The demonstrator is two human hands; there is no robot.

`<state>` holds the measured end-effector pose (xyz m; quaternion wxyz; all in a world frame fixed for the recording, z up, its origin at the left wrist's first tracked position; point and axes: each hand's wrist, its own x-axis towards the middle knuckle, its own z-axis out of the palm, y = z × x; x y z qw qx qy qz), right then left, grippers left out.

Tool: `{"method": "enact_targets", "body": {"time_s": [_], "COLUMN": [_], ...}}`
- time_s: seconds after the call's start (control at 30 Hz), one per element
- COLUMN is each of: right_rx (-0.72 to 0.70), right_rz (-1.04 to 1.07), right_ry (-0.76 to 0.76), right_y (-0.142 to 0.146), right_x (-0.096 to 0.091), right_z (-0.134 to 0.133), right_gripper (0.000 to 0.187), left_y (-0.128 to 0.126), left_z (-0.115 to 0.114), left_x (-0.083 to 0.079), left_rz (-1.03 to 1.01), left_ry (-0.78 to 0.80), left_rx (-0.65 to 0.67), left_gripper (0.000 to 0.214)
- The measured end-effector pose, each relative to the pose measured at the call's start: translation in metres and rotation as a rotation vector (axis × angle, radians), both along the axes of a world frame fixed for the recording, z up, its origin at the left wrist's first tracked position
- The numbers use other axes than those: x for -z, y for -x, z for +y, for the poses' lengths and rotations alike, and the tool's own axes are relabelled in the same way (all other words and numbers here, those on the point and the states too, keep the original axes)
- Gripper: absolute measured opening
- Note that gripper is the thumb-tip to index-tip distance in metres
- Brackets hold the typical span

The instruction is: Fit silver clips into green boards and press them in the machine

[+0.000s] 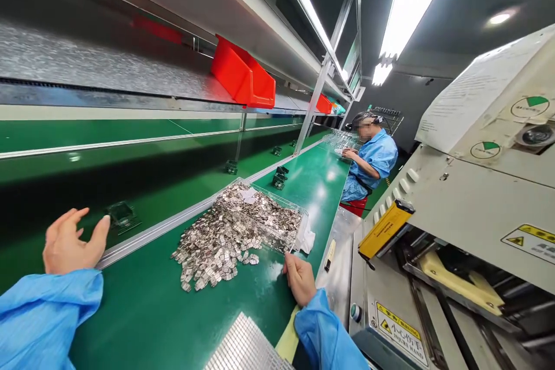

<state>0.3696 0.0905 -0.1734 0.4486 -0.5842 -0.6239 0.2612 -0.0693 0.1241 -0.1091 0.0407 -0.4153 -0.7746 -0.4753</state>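
Observation:
My left hand (77,241) is open, thumb and fingers spread, with nothing in it. Its thumb tip is by a small dark, partly see-through part (122,217) on the green conveyor belt; whether they touch I cannot tell. My right hand (300,278) is closed, fingers curled, at the near corner of a clear plastic tray (302,231). What it holds, if anything, is hidden. Small silvery metal pieces (217,243) fill the tray and spill in a heap onto the green bench (151,300). In front of me lies a sheet of small metal squares (249,347).
Another dark part (280,177) sits on the bench beyond the tray, with more on the belt. Red bins (243,75) stand on the shelf above. A cutter knife (330,255) lies near a machine (477,185) at right. A co-worker (373,156) sits farther along.

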Motion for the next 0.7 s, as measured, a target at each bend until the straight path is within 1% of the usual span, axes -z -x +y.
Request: {"method": "enact_targets", "body": {"time_s": [0.07, 0.13, 0.27, 0.37, 0.47, 0.53, 0.6, 0.63, 0.67, 0.7], "right_rx": [0.001, -0.009, -0.027, -0.024, -0.033, -0.042, -0.035, -0.032, -0.044, -0.076], "right_rz": [-0.004, -0.01, -0.014, 0.034, 0.082, 0.2, 0.342, 0.441, 0.554, 0.669], "right_ry": [-0.002, -0.007, -0.021, -0.023, -0.016, 0.013, 0.048, 0.057, 0.053, 0.035], "right_y": [0.0, 0.001, 0.002, 0.002, 0.001, -0.001, -0.003, -0.003, -0.003, -0.002], "right_x": [0.0, -0.001, -0.006, -0.008, -0.005, -0.005, -0.013, -0.023, -0.036, -0.054], "right_z": [0.001, 0.001, 0.0, -0.001, -0.001, -0.001, -0.003, -0.008, -0.015, -0.026], "right_gripper": [0.058, 0.057, 0.056, 0.056, 0.058, 0.06, 0.063, 0.063, 0.062, 0.059], "left_y": [-0.003, -0.006, -0.018, -0.033, -0.045, -0.051, -0.057, -0.059, -0.061, -0.063], "left_z": [-0.005, -0.009, -0.02, -0.034, -0.048, -0.056, -0.061, -0.063, -0.064, -0.064], "left_x": [0.004, 0.009, 0.018, 0.019, 0.014, 0.009, 0.003, 0.001, -0.001, -0.002], "left_rz": [0.071, 0.104, 0.028, -0.062, -0.147, -0.207, -0.26, -0.276, -0.293, -0.309], "left_ry": [-0.053, -0.068, -0.057, 0.031, 0.136, 0.229, 0.3, 0.317, 0.325, 0.329], "left_rx": [-0.012, -0.043, -0.127, -0.144, -0.112, -0.082, -0.044, -0.026, -0.008, 0.006], "left_gripper": [0.055, 0.044, 0.031, 0.029, 0.027, 0.027, 0.027, 0.028, 0.029, 0.029]}}
